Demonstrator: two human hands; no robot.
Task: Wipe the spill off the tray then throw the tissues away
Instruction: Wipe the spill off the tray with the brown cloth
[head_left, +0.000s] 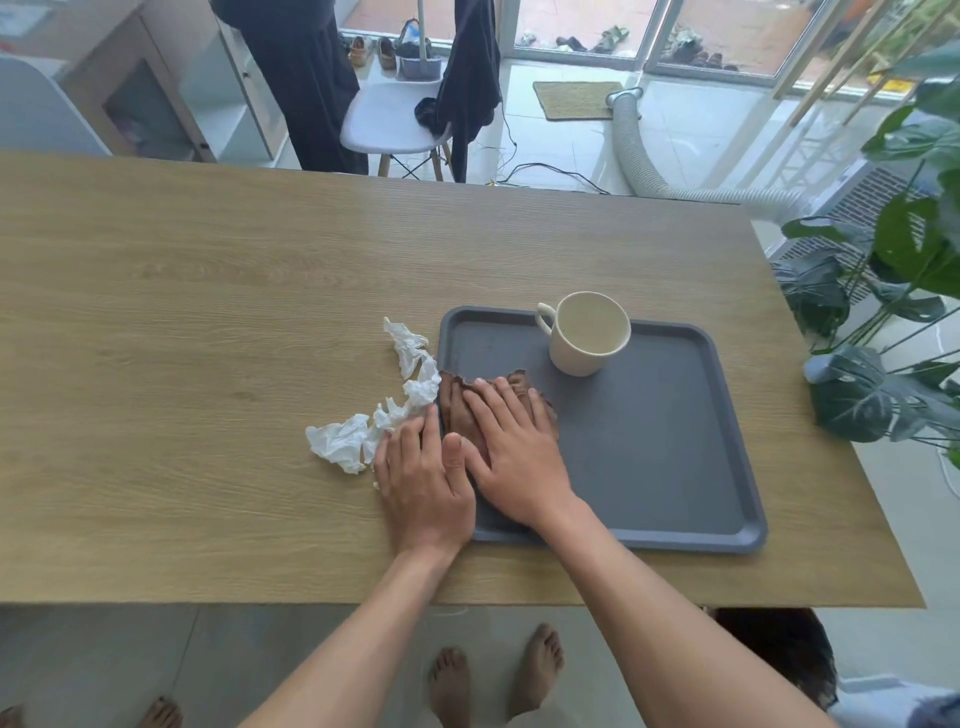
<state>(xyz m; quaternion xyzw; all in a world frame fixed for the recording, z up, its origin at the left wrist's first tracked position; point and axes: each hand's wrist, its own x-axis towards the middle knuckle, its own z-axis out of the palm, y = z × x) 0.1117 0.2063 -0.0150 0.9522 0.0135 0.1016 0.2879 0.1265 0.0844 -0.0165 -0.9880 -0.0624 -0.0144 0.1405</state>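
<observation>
A grey tray (675, 441) lies on the wooden table (208, 312). On its left part sits a brown, soaked tissue (460, 410). My right hand (511, 447) presses flat on that tissue with straight fingers. My left hand (423, 478) lies flat beside it, across the tray's left edge, its fingertips touching the white crumpled tissues (374, 415) that trail over the table to the left of the tray. A cream cup (587, 332) stands upright near the tray's far edge.
A large leafy plant (893, 291) stands past the table's right edge. Beyond the far edge are a white chair (389, 124) with dark clothes and a ribbed hose (654, 171). Bare feet show on the floor below the near edge.
</observation>
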